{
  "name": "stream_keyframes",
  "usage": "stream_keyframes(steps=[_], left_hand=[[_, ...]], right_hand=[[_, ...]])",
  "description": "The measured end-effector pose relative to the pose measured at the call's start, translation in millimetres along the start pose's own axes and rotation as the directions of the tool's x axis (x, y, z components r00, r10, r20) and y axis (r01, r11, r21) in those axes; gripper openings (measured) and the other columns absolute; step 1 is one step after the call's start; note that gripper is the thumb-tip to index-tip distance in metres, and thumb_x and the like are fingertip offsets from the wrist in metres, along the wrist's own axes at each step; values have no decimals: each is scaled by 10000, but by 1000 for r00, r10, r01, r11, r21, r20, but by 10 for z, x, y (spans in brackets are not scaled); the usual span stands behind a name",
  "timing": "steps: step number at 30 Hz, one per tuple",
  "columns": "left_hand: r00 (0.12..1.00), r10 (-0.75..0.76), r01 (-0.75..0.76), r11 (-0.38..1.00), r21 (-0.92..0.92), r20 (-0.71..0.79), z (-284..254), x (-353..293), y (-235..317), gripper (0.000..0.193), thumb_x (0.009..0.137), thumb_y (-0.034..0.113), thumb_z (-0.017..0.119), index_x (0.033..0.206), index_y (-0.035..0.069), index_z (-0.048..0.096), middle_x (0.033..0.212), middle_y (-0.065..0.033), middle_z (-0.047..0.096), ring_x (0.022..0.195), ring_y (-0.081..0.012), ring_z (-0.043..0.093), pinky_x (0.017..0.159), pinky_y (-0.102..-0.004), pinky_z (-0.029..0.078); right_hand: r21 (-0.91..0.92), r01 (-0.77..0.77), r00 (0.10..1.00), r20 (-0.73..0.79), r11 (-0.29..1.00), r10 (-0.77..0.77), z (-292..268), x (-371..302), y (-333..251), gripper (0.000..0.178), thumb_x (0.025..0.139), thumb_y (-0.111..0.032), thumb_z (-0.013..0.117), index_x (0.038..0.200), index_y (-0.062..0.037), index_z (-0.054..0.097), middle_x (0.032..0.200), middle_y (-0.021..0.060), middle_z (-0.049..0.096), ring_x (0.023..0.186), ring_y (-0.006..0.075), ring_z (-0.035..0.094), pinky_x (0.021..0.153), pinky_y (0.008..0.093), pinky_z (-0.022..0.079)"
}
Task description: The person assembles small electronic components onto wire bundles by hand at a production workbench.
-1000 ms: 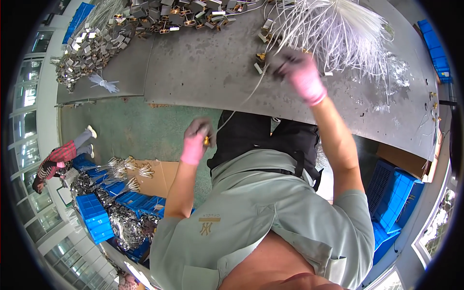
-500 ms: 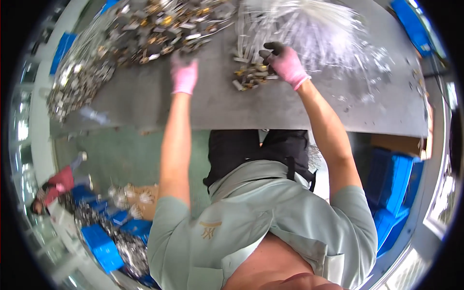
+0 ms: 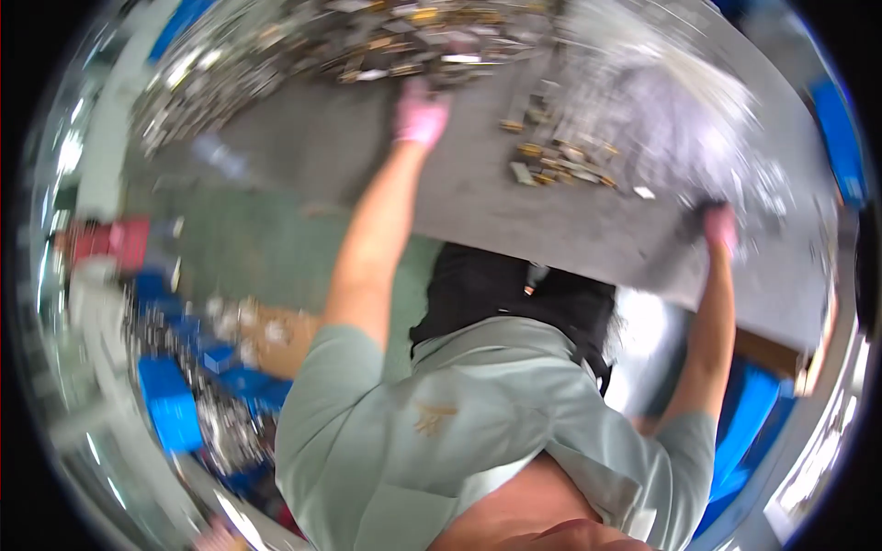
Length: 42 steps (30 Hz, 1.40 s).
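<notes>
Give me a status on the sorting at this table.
Done: a small group of brass parts lies apart on the grey table. In hand: the left hand reaches the big parts pile; the right hand is at the white wires. Left: most of the pile. The picture is blurred.

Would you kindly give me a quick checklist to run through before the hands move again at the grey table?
1. Left hand at the parts pile: ok, its pink glove reaches the pile's near edge.
2. Left grip on a part: cannot tell, the picture is blurred.
3. Right hand placed: ok, it is over the table near the right edge, beside the white wires.
4. Right hand holding something: cannot tell, a dark shape by it is smeared.
5. Small brass parts within reach: ok, they lie loose on the table between the two hands.
6. Sharp view for aiming: not ok, the whole frame is motion-blurred.
</notes>
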<state>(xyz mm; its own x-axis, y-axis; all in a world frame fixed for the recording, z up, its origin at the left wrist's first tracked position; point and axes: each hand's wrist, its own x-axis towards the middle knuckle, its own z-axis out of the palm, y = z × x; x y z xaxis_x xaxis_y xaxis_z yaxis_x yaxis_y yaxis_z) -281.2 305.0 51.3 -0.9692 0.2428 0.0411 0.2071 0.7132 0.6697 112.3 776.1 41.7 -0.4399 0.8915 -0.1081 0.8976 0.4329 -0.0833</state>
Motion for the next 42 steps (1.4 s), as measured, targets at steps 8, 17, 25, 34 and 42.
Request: stream_keyframes(steps=[8, 17, 25, 34, 42], left_hand=[[996, 86, -87, 996, 19, 13, -625, -462, -270, 337, 774, 315, 648, 1006, 72, 616, 929, -157, 677, 927, -343, 649, 818, -405, 521], [995, -41, 58, 978, -199, 87, -1338, -2257, -1288, 174, 771, 166, 634, 844, 8, 623, 703, -96, 596, 656, -198, 592, 619, -322, 483], [808, -297, 564, 640, -522, 509, -1683, -3734, -1483, 191, 804, 72, 592, 939, -59, 626, 643, -73, 577, 546, -135, 534, 514, -268, 434], [729, -228, 559, 742, -370, 645, -1483, -3507, -1325, 197, 819, 66, 655, 968, -62, 676, 672, -62, 617, 559, -97, 534, 520, -239, 429], [764, -288, 574, 711, -405, 577, -1446, -3365, -1452, 222, 835, 62, 623, 1022, -50, 666, 651, -38, 577, 544, -92, 502, 497, -229, 395]], right_hand=[[324, 302, 952, -53, 897, -301, 212, 179, 571, 274, 900, -194, 519, 1023, -25, 696, 839, 159, 674, 687, 251, 636, 543, 366, 465], [962, -224, 836, 272, 156, -477, -326, -1718, -835, 334, 965, -176, 508, 1223, 29, 560, 721, 15, 530, 531, 84, 461, 471, 206, 356], [894, -404, 573, 412, 194, -708, -124, -2405, -2319, 308, 942, -164, 521, 1186, 23, 553, 980, 115, 664, 776, 200, 664, 663, 283, 500], [883, -358, 761, 87, -305, -643, -561, -2109, -2944, 346, 981, -190, 506, 1241, 37, 499, 1125, 192, 632, 945, 295, 660, 685, 329, 492], [899, -124, 903, -73, -420, -424, -787, -1946, -2677, 294, 986, -201, 509, 1172, 26, 492, 1056, 196, 638, 950, 319, 669, 705, 337, 520]])
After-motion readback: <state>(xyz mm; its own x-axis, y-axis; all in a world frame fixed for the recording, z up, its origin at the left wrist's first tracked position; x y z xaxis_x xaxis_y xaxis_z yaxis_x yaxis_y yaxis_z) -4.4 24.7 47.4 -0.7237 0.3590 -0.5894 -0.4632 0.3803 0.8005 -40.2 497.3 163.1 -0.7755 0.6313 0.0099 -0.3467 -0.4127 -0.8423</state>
